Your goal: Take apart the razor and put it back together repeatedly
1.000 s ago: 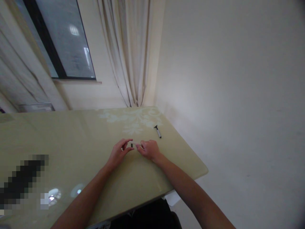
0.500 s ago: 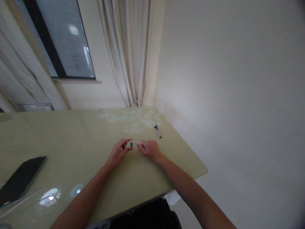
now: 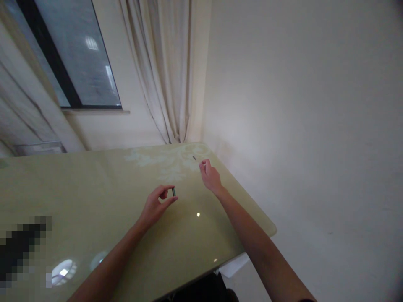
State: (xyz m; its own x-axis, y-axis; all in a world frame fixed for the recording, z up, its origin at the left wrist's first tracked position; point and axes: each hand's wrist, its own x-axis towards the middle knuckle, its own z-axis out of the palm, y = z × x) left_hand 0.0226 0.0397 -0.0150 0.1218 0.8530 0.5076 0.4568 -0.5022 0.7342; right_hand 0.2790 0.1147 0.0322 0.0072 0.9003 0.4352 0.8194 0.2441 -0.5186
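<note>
My left hand [image 3: 160,202] pinches a small, narrow dark green piece [image 3: 174,192] upright between thumb and forefinger, above the table. Its exact kind is too small to make out, though it is about as long as a razor head. Farther off to the right, my right hand [image 3: 210,174] has its fingers closed around the razor. Only a dark end of the razor [image 3: 194,157] shows past the fingertips, and the fingers hide its handle. The two hands are apart.
The glossy pale green table [image 3: 132,184] has a white floral pattern at its far right corner. At the left lies a dark flat object [image 3: 22,247], blurred by blocks. A curtain [image 3: 170,84] hangs behind the table, and a white wall [image 3: 299,117] bounds the right side.
My right hand has left the left hand, moved forward and right, and closed on the razor that lay there. My left hand keeps its pinch. The view has shifted slightly.
</note>
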